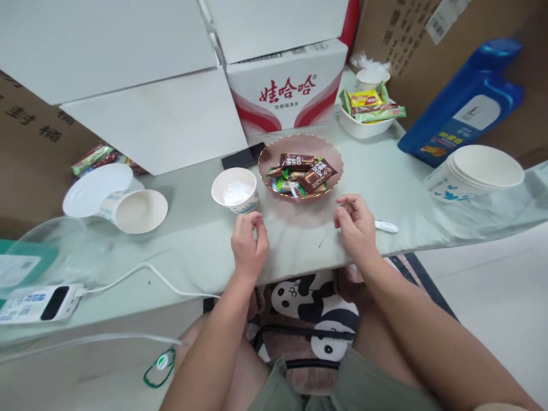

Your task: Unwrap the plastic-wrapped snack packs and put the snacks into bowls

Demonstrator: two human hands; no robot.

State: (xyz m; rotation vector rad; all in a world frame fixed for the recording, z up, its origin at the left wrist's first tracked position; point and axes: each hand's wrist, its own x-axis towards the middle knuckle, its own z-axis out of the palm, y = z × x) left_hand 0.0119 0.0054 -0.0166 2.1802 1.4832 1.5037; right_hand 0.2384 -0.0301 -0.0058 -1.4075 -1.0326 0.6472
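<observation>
My left hand (249, 245) rests at the table's edge, fingers curled in and nothing visible in them. Just beyond its knuckles stands a white paper bowl (234, 197) with a blue-green print. My right hand (356, 228) is loosely closed over the table, also with nothing visible in it. Between and beyond both hands sits a pink, gold-rimmed bowl (274, 155) holding several wrapped snacks (317, 175), some in brown cocoa wrappers. A small white handle-like item (386, 227) lies beside my right wrist, partly hidden by it.
At right are stacked paper bowls (483, 174), a blue bottle (466, 108) and a white bowl (363, 128) of snacks. A dark phone (243, 156) lies behind. Left are a tipped paper cup (141, 211), a white charger-like device (55, 302) and its cable (145, 265). Boxes (286, 91) line the back.
</observation>
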